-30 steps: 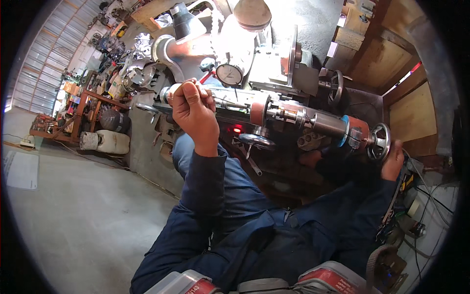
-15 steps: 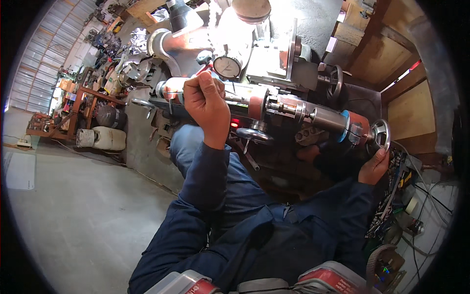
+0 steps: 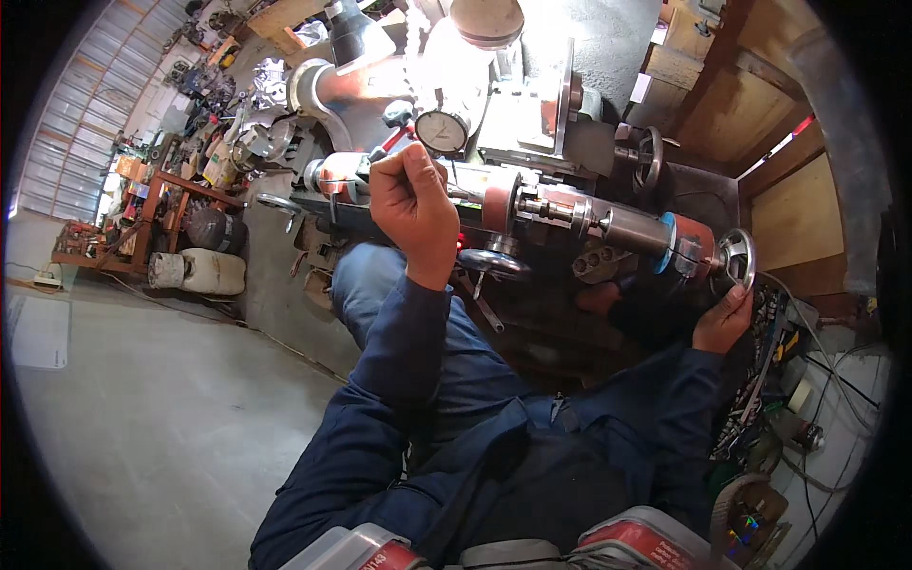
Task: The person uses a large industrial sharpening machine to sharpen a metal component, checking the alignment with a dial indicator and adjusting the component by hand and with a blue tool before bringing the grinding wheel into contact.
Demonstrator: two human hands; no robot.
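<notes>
My left hand (image 3: 414, 214) is raised in a closed fist over the machine, thumb pressed to the fingers; whatever they may hold is hidden. Just beyond the fist stands a round white dial gauge (image 3: 442, 132), with a red-and-black knob or lever (image 3: 393, 139) beside it. A thin metal shaft (image 3: 461, 193) runs behind the fist toward the machine's middle. At the right end, my right hand (image 3: 722, 321) has its fingers on the rim of a metal handwheel (image 3: 735, 258). That wheel sits on an orange-red housing (image 3: 696, 244) with a blue ring, next to a steel cylinder (image 3: 635, 231).
Another handwheel (image 3: 494, 263) juts from the machine's front near my knee, and a third (image 3: 651, 157) stands at the back right. A bright lamp glares beyond the gauge. Gas cylinders (image 3: 211, 270) lie at left by a rusty frame. Cables (image 3: 836, 380) hang at right.
My left fist has shifted slightly right and down, uncovering more of the red lever and the orange-red part behind it. My right hand stays on the handwheel rim, barely moved.
</notes>
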